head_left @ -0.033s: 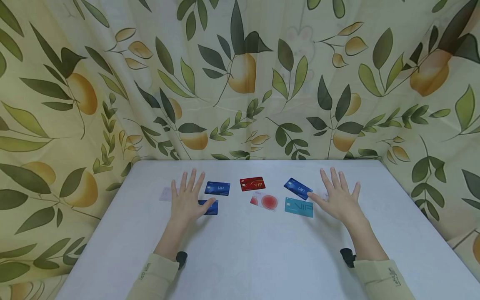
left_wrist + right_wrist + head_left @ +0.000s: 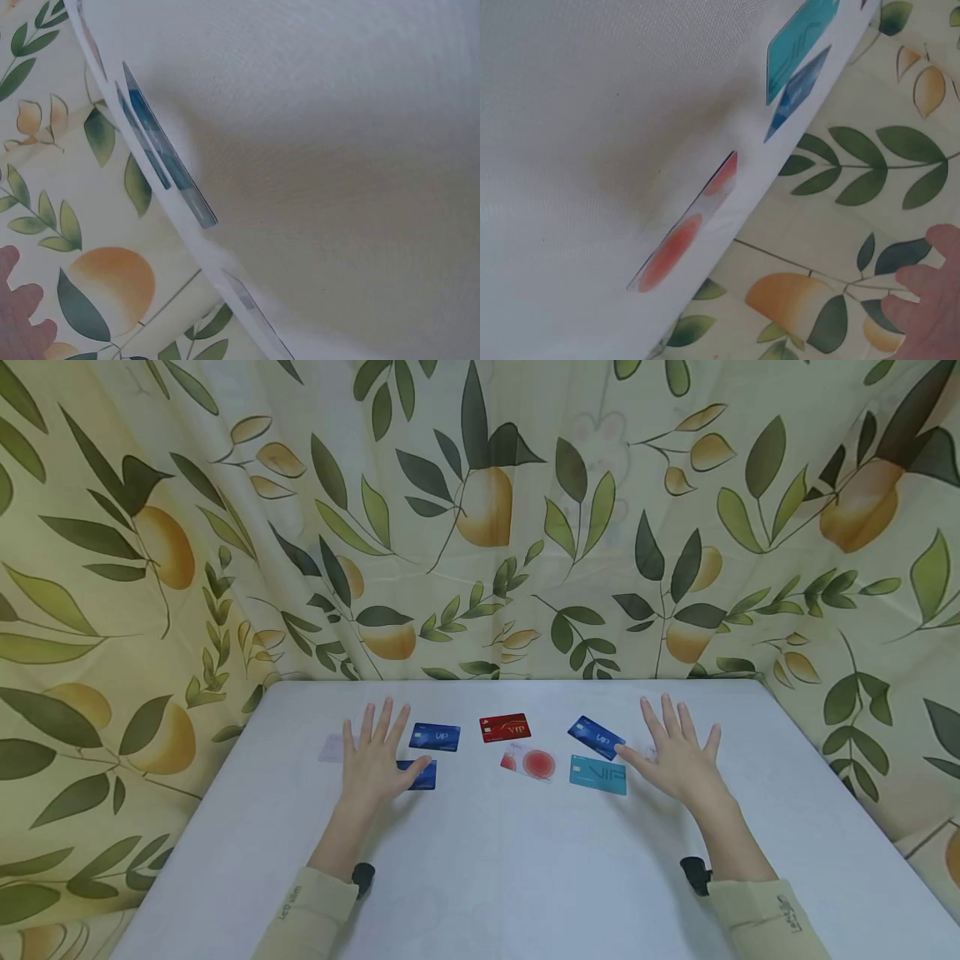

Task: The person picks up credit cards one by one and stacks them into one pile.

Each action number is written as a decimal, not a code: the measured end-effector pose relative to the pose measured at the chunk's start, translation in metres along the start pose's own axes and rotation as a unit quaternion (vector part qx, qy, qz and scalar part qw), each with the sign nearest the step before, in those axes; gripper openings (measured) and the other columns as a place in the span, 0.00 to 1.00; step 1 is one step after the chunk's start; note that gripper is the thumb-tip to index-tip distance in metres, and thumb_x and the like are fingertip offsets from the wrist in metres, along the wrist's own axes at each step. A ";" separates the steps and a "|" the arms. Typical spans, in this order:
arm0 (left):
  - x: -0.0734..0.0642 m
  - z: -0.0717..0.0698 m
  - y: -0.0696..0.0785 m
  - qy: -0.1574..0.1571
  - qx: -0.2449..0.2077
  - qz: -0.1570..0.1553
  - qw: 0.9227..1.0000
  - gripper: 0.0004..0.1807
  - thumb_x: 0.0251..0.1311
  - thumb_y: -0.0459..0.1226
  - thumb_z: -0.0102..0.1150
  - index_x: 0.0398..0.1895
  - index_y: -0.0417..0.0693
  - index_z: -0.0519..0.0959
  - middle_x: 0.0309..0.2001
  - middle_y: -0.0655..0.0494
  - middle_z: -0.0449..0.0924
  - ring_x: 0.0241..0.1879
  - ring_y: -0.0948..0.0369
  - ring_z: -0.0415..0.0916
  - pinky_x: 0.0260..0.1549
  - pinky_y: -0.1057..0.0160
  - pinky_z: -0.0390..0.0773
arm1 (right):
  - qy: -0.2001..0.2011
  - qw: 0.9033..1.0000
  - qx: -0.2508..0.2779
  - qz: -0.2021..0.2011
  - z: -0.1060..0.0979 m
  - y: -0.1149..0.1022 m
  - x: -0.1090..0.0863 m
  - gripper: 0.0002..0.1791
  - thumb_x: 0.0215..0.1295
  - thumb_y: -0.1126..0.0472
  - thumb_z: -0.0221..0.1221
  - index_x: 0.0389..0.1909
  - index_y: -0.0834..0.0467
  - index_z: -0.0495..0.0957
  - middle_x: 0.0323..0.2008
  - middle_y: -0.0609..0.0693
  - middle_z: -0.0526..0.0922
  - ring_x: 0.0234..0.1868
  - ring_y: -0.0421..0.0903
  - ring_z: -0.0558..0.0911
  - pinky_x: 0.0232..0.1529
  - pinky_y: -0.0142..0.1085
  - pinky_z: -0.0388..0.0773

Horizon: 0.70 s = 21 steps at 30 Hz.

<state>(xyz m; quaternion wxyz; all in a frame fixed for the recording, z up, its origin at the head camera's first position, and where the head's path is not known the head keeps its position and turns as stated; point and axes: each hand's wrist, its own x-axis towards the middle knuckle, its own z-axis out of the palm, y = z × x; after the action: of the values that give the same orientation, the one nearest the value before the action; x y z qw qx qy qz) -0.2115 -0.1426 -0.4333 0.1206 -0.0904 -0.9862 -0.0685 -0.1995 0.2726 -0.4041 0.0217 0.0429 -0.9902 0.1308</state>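
Observation:
My left hand [image 2: 372, 766] is spread palm down, fingers straight, partly covering a blue card [image 2: 424, 776]; whether it touches the card cannot be told. Just past its thumb lies a blue VIP card [image 2: 435, 737]. My right hand [image 2: 681, 758] is likewise spread and holds nothing. Its thumb tip overlaps the corner of a tilted blue VIP card [image 2: 595, 737], above a teal VIP card [image 2: 597, 775]. A pale card [image 2: 651, 752] is mostly hidden behind this hand. In the right wrist view a clear card with red circles [image 2: 671, 251] lies near the table edge.
Between the hands, a red VIP card [image 2: 506, 727] lies behind a clear card with a red circle [image 2: 538, 764]. Left of the left hand is a faint pale card [image 2: 330, 748]. A leaf-and-fruit patterned curtain [image 2: 480, 610] hangs behind the white table [image 2: 495, 868].

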 end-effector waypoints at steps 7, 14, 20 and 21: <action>-0.001 -0.002 0.001 -0.006 0.003 -0.002 1.000 0.46 0.54 0.65 0.45 0.72 0.58 0.46 0.72 0.51 0.41 0.71 0.50 0.31 0.64 0.39 0.32 | 0.000 1.000 0.002 -0.003 0.002 0.000 -0.001 0.50 0.59 0.32 0.46 0.71 0.54 0.35 0.69 0.68 0.35 0.67 0.66 0.31 0.53 0.67 0.14; -0.001 0.000 0.000 -0.016 0.011 -0.006 1.000 0.46 0.54 0.66 0.43 0.72 0.58 0.45 0.72 0.52 0.37 0.71 0.50 0.30 0.64 0.39 0.34 | 0.003 1.000 0.001 -0.008 0.003 0.001 -0.002 0.50 0.58 0.32 0.46 0.71 0.54 0.36 0.69 0.68 0.36 0.68 0.66 0.31 0.53 0.67 0.14; -0.001 0.001 0.000 -0.010 0.001 -0.006 1.000 0.46 0.54 0.66 0.44 0.72 0.58 0.45 0.72 0.51 0.40 0.71 0.50 0.30 0.64 0.39 0.31 | 0.011 1.000 0.001 -0.012 0.006 0.002 0.001 0.50 0.58 0.32 0.46 0.71 0.54 0.36 0.69 0.67 0.36 0.68 0.66 0.32 0.53 0.67 0.14; -0.001 0.001 0.000 -0.007 -0.003 -0.007 1.000 0.46 0.54 0.65 0.44 0.72 0.58 0.46 0.72 0.51 0.40 0.71 0.50 0.31 0.64 0.39 0.31 | 0.015 1.000 0.001 -0.014 0.006 0.002 0.001 0.50 0.59 0.32 0.46 0.71 0.54 0.36 0.69 0.67 0.36 0.68 0.66 0.32 0.54 0.67 0.14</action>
<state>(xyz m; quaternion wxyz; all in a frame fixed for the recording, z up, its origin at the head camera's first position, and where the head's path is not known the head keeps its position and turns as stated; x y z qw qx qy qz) -0.2113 -0.1429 -0.4344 0.1128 -0.0843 -0.9875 -0.0713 -0.2013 0.2731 -0.4103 0.0381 0.0550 -0.9890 0.1320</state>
